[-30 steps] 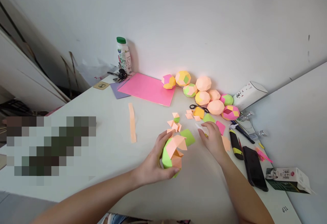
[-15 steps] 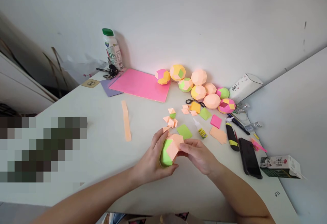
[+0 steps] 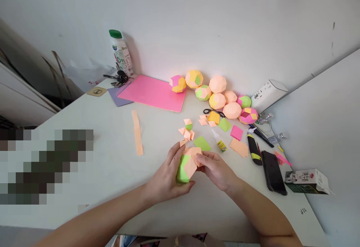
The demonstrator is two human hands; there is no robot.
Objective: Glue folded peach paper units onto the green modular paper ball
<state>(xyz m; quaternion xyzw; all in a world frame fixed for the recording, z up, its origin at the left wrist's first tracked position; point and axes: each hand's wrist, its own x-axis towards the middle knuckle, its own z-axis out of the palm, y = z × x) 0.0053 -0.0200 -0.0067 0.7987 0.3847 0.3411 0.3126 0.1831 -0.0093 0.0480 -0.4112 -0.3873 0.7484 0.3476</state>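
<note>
A faceted paper ball (image 3: pixel 189 167), green and peach, is held low over the front part of the table. My left hand (image 3: pixel 170 172) wraps round its left side, thumb underneath and fingers over the top. On the ball's right side, my right hand (image 3: pixel 213 167) pinches a peach facet between thumb and forefinger; the other fingertips are hidden behind the ball. Just beyond the ball lie small folded peach paper pieces (image 3: pixel 187 134) and a green paper square (image 3: pixel 201 143). A small glue bottle (image 3: pixel 220 142) with a yellow label lies to the right of these.
Several finished paper balls (image 3: pixel 217 84) stand along the wall, near scissors (image 3: pixel 209 111). A pink sheet (image 3: pixel 153 93), a bottle (image 3: pixel 121 53) and keys (image 3: pixel 120 77) are at back left. A peach strip (image 3: pixel 137 132) lies left; a box cutter (image 3: pixel 254 149), phone (image 3: pixel 273 172) and carton (image 3: pixel 306 181) lie right.
My right thumb and fingers have shifted slightly at the ball's right edge, and the peach facet there now looks turned a little. The whole view has moved slightly.
</note>
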